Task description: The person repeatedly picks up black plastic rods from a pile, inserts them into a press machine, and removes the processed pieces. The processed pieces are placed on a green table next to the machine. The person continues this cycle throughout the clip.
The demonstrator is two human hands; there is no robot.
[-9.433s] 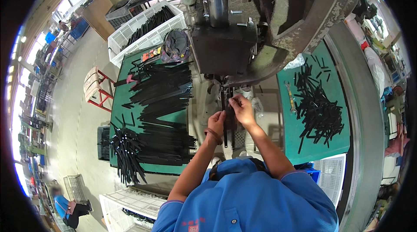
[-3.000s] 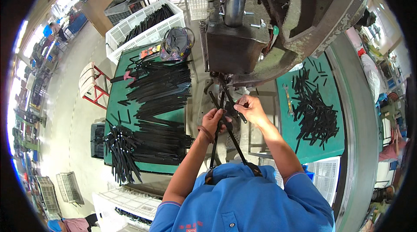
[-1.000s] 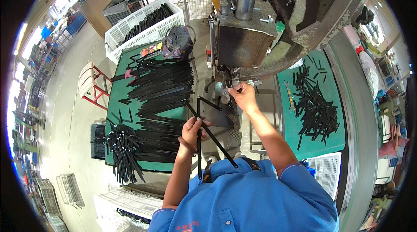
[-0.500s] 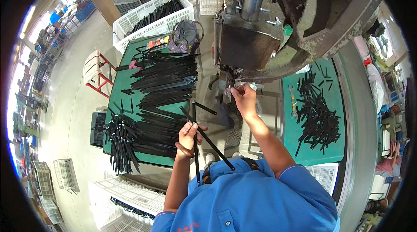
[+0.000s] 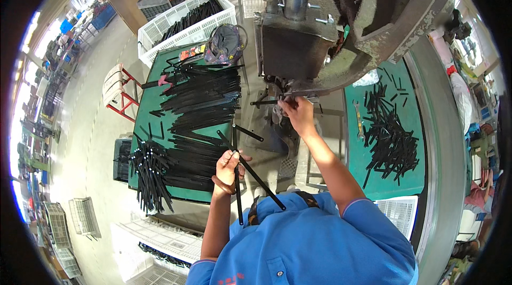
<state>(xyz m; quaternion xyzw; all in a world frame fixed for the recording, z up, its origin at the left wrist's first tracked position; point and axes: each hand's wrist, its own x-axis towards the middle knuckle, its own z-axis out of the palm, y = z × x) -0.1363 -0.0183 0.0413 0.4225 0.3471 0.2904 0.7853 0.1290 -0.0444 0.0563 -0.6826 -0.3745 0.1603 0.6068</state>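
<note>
My left hand (image 5: 228, 170) grips a folded black metal linkage (image 5: 246, 170), its long bars crossing over my hand above the edge of the green table (image 5: 143, 125). My right hand (image 5: 296, 114) reaches forward under the big grey press machine (image 5: 320, 34) and pinches a short black strip (image 5: 265, 102) at the die. Stacks of long black strips (image 5: 200, 103) lie on the green table to my left. A cluster of assembled black pieces (image 5: 149, 173) with white tips sits at that table's near corner.
A pile of short black strips (image 5: 392, 141) lies on a green table to my right. A white crate (image 5: 186, 18) of black strips stands at the back left, with a small fan (image 5: 226, 45) near it. White crates (image 5: 154, 239) sit on the floor at my left.
My left hand has drawn the black linkage away from the press toward the left table. My right hand has stayed at the press die with a short strip.
</note>
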